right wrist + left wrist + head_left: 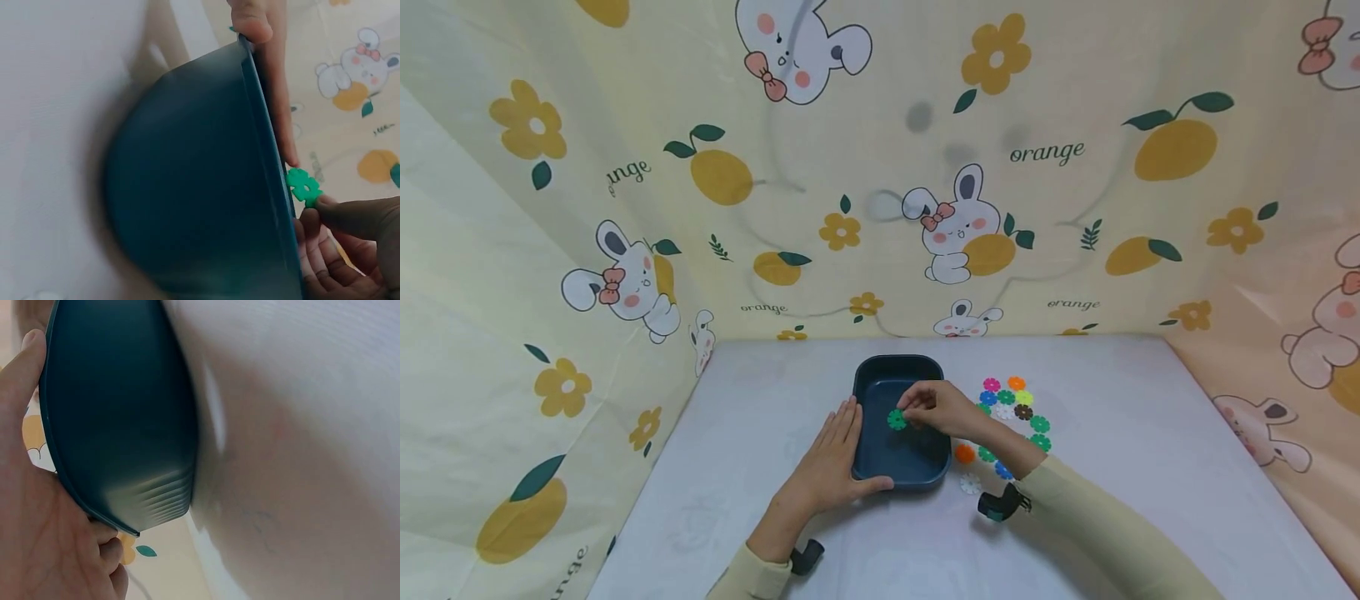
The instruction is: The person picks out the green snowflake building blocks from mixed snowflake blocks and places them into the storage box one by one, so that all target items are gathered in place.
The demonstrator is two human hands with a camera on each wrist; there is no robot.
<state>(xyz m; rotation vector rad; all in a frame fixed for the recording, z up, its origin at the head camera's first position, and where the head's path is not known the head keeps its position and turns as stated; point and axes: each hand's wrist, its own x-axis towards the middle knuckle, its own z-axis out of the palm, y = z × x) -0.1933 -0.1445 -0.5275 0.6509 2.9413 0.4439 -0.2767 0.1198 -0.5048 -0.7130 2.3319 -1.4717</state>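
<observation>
My right hand [942, 407] is over the dark blue rectangular bin [902, 484]. Between thumb and fingertips it pinches a green snowflake disc [304, 185], a flat plastic piece with a notched edge and a hole in the middle. The disc stands at rim height in the right wrist view. Along the bin's left rim lies my left hand [831, 462], fingers straight and together, with the thumb spread across the near edge. The left wrist view shows the palm side of the left hand [47, 531] against the bin's corner, beside its ribbed outer wall.
Several loose snowflake discs in mixed colours lie right of the bin, among them a pink disc [992, 384], a brown disc [1023, 412] and a white disc [970, 483]. My right forearm passes over some. Behind the white table [760, 400] hangs a printed cloth [880, 167].
</observation>
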